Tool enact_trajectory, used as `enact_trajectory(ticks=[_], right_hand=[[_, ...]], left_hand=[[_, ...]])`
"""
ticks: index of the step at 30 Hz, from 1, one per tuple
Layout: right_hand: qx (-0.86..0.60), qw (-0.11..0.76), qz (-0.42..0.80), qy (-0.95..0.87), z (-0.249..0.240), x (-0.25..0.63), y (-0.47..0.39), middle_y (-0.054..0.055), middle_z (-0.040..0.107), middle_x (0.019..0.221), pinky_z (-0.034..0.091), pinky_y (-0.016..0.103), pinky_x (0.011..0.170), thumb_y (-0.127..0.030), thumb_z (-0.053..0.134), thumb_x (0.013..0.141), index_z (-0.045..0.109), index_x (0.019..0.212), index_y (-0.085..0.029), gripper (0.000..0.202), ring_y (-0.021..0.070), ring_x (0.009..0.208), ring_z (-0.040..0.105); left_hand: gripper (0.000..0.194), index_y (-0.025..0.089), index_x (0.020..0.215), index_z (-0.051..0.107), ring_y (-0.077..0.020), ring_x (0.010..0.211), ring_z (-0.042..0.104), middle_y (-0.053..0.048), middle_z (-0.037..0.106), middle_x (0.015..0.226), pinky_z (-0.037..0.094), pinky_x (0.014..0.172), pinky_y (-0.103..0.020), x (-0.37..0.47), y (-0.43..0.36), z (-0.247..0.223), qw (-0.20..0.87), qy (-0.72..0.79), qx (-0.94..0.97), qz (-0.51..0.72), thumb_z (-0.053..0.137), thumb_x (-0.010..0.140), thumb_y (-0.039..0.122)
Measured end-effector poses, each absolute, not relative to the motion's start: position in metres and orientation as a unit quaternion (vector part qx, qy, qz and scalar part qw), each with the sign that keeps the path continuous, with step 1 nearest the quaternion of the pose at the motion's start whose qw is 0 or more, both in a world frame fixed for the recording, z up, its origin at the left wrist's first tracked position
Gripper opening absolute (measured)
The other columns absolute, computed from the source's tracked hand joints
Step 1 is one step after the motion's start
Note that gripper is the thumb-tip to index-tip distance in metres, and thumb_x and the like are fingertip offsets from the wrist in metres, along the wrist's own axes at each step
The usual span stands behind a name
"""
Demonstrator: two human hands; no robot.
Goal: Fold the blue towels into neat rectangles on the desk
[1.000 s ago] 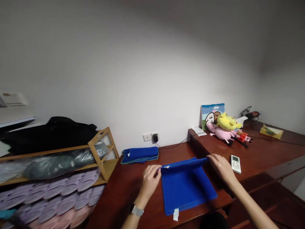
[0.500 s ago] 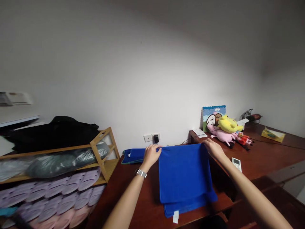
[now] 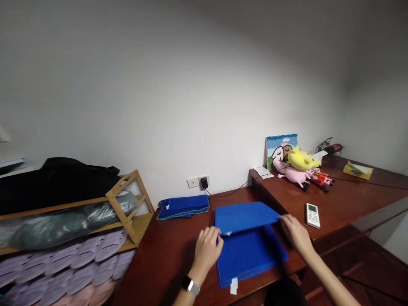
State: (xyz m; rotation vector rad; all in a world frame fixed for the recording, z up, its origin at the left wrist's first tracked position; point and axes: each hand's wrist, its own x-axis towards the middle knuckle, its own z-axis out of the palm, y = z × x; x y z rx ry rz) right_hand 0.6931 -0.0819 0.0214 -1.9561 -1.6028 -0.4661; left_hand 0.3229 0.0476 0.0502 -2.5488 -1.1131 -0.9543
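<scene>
A blue cloth (image 3: 251, 255) lies on the dark red-brown desk, with a white label (image 3: 233, 285) poking out at its near edge. Its upper layer (image 3: 245, 216) is raised at the near side, leaving a dark gap over the layer below. My left hand (image 3: 208, 247), wearing a watch with a metal band, is closed at the left corner of that raised edge. Closed on the right corner is my right hand (image 3: 296, 233). Several folded blue cloths with green edging (image 3: 185, 207) rest by the wall, beyond my left hand.
To the right, a higher desk (image 3: 331, 199) carries a white remote control (image 3: 313, 216), plush toys (image 3: 296, 170), a dog picture (image 3: 280, 148) and a yellow tissue pack (image 3: 358, 171). A plugged-in adapter (image 3: 204, 182) trails a cable. On the left stands a wooden rack (image 3: 140, 212) with slippers (image 3: 76, 259).
Both hands have come down and nearer, bringing the held edge of the blue cloth from upright to low over the lower layer. The view has shifted slightly.
</scene>
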Motion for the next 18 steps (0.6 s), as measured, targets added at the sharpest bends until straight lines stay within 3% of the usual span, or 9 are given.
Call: enact_trajectory(ticks=[4,7,10,14,18], right_hand=[[-0.771,0.19,-0.074,-0.603,-0.077,0.678,-0.108,0.006,0.073,0.1,0.051,0.028,0.075,-0.02,0.04,0.1,0.073,0.103,-0.026,0.034,0.0211,0.089,0.07],[-0.784,0.171,-0.046,-0.595,-0.11,0.673,-0.116,0.007,0.072,0.101,0.05,0.03,0.078,-0.018,0.038,0.099,0.072,0.104,-0.024,0.035,0.0219,0.091,0.069],[-0.781,0.184,-0.05,-0.594,-0.118,0.674,-0.117,0.006,0.07,0.103,0.049,0.03,0.078,-0.018,0.038,0.098,0.07,0.108,-0.025,0.034,0.0213,0.091,0.068],[-0.777,0.198,-0.066,-0.593,-0.123,0.677,-0.115,0.006,0.071,0.103,0.048,0.03,0.079,-0.018,0.042,0.096,0.07,0.104,-0.026,0.03,0.0219,0.091,0.067],[-0.781,0.209,-0.067,-0.584,-0.132,0.677,-0.116,0.008,0.07,0.105,0.049,0.033,0.083,-0.021,0.043,0.095,0.07,0.104,-0.025,0.028,0.0232,0.093,0.066]], left_hand=[[0.028,0.023,0.09,0.07,-0.0212,0.085,0.066,-0.001,0.074,0.089,0.047,0.084,-0.035,0.315,0.017,-0.063,0.112,-0.359,-0.887,-0.27,0.05,0.084,0.005],[0.03,0.024,0.094,0.071,-0.0208,0.086,0.066,-0.001,0.075,0.092,0.048,0.084,-0.035,0.309,0.009,-0.109,0.122,-0.345,-0.888,-0.278,0.051,0.083,0.004],[0.03,0.023,0.097,0.071,-0.0196,0.082,0.066,-0.001,0.075,0.091,0.049,0.08,-0.034,0.303,0.01,-0.12,0.143,-0.319,-0.88,-0.321,0.049,0.089,0.004],[0.03,0.023,0.106,0.069,-0.0187,0.084,0.067,-0.002,0.076,0.095,0.05,0.088,-0.035,0.297,0.008,-0.119,0.156,-0.27,-0.876,-0.367,0.05,0.092,0.004],[0.027,0.025,0.1,0.067,-0.0202,0.082,0.066,-0.001,0.073,0.092,0.052,0.085,-0.036,0.296,0.003,-0.118,0.115,-0.279,-0.897,-0.323,0.051,0.089,0.006]])
